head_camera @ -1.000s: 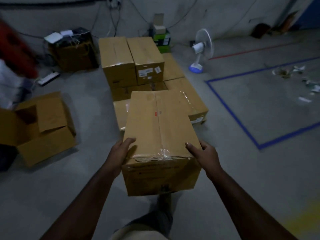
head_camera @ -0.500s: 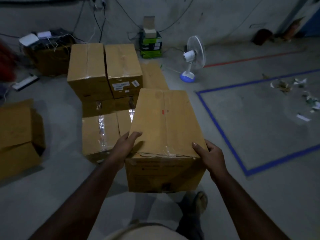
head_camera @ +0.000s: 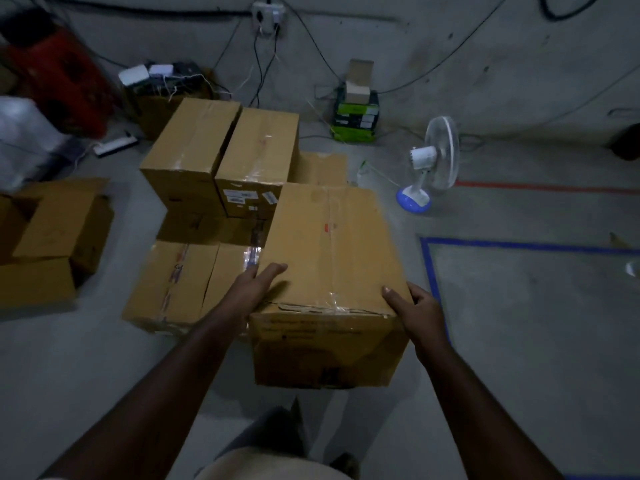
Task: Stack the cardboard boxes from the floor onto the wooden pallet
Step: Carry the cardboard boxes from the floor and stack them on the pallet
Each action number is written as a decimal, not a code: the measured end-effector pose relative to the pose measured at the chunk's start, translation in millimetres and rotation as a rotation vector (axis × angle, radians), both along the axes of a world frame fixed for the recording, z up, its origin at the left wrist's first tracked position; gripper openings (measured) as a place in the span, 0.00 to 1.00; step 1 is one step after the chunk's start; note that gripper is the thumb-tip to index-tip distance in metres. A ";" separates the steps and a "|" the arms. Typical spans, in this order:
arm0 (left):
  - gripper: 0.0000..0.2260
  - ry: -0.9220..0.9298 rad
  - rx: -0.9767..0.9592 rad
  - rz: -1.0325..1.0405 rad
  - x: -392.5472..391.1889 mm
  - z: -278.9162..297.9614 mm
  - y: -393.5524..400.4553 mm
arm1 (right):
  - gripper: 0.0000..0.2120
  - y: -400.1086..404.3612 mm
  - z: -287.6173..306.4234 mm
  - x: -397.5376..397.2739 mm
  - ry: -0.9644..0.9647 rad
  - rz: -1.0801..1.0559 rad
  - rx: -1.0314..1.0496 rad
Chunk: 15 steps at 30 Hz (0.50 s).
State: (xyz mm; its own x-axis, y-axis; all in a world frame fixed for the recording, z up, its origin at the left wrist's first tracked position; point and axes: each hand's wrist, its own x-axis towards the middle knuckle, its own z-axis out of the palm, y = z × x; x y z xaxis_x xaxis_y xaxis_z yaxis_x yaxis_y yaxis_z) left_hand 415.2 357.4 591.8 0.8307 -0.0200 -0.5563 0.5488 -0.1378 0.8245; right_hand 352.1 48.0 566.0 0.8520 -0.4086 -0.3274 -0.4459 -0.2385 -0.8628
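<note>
A: Near first. Both hands clamp one cardboard box (head_camera: 329,271), carried at waist height. Left hand (head_camera: 254,284) on the near left top edge, thumb over the top; right hand (head_camera: 417,306) wrapped round the near right corner. The hands are apart, the box between them.

B: What has changed?

A: A second ago the stack (head_camera: 221,202) lay dead ahead of the box and further off. Now it sits just beyond the left hand and mostly to that side, much closer. The grip is the same. I judge this the last step of the carry, with the set-down next.

B: Where will it go?

A: Likely the gap at the stack's right, ahead of the right hand, where a low box (head_camera: 322,166) shows behind the carried one. The pallet itself I cannot see; the boxes hide it.

B: State of the stack?

A: Two taped boxes low and near the left hand, two tall ones side by side behind them. Partly built.

B: And the room?

A: Grey concrete floor (head_camera: 519,341), dim light. Blue tape line (head_camera: 519,244) beyond the right hand, a red line further off. White fan (head_camera: 433,161) on a blue base past the box. An open carton (head_camera: 52,237) far out from the left hand. Cables and a wall socket (head_camera: 268,13) at the back.
</note>
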 end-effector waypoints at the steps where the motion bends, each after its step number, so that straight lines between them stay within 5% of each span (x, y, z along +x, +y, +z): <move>1: 0.28 -0.009 -0.001 0.010 12.5 -1.7 -12.3 | 0.25 -10.9 -1.2 15.6 0.001 0.013 0.005; 15: 0.28 -0.023 -0.068 -0.044 226.8 -28.6 -98.4 | 0.29 -103.4 -13.1 224.4 0.017 0.015 0.022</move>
